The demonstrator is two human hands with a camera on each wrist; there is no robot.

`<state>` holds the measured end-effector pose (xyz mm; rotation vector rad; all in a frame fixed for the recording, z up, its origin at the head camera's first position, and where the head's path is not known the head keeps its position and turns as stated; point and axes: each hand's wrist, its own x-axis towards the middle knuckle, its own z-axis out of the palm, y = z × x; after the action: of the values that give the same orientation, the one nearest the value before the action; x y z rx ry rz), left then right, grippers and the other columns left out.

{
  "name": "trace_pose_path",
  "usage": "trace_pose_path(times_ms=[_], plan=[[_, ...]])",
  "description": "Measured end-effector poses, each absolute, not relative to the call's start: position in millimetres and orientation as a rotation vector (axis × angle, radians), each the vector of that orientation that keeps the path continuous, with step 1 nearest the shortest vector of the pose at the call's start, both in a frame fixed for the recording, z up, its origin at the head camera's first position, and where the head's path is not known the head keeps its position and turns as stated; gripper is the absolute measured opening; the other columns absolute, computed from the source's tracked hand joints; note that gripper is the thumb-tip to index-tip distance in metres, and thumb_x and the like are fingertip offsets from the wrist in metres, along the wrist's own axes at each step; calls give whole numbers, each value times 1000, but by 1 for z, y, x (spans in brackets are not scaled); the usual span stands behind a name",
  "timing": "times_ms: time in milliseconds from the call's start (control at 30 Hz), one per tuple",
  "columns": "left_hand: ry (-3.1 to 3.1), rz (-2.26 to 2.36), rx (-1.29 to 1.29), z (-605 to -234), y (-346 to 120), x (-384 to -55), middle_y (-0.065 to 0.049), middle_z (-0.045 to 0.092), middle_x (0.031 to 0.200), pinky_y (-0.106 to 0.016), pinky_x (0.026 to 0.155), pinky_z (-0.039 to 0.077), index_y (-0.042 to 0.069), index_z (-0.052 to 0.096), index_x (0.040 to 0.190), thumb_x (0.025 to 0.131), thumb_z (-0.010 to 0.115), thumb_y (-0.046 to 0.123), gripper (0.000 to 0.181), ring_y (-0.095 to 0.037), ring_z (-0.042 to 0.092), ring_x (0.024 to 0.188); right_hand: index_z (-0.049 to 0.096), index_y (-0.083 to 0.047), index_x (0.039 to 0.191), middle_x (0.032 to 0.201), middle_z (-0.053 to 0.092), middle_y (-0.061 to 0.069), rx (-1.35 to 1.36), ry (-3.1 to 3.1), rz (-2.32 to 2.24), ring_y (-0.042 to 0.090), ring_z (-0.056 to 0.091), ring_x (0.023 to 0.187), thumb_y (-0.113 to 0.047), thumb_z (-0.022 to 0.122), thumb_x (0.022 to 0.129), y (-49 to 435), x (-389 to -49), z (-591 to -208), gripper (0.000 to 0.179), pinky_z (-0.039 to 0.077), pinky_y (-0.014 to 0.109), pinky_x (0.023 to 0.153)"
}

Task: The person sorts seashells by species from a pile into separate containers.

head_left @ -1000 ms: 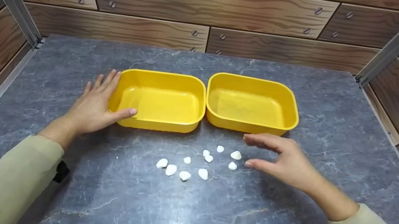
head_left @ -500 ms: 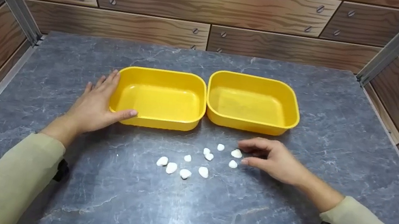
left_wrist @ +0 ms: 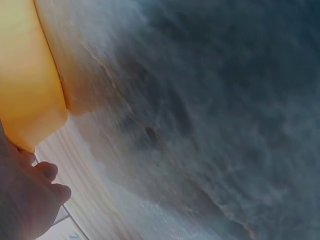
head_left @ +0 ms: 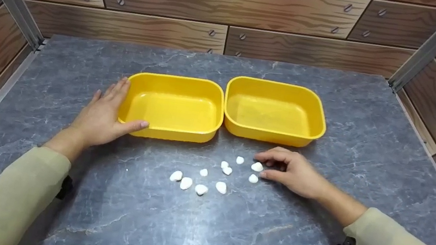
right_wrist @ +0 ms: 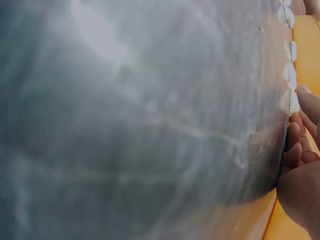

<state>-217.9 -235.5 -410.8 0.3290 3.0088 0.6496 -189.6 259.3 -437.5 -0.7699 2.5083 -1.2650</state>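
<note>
Head cam: white shells (head_left: 201,190) are scattered on the counter (head_left: 134,222). My right hand (head_left: 296,175) curls its fingers at one, can't tell if they're gripping. Left hand (head_left: 100,120), fingers straight, rests against the left tub (head_left: 171,113); right tub (head_left: 275,116) sits just beside, yellow bottoms showing in both.

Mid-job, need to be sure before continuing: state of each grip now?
Left grip: open, touching the left yellow container.
Right grip: partly curled at a white shell; holding or not, cannot tell.
</note>
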Motion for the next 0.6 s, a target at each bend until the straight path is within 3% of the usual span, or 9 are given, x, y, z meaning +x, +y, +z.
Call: trace_pose_path(times_ms=[600], plan=[[3029,575,353,-409,-236,-216,-11,1,178,-63,128,3,7,1,171,92,52,84,121,-37,9,163,80,-16,124,116,71,-1,-838,2586,-1182,20,64,106,-15,79,98,258,-188,-439,26,49,25,91]])
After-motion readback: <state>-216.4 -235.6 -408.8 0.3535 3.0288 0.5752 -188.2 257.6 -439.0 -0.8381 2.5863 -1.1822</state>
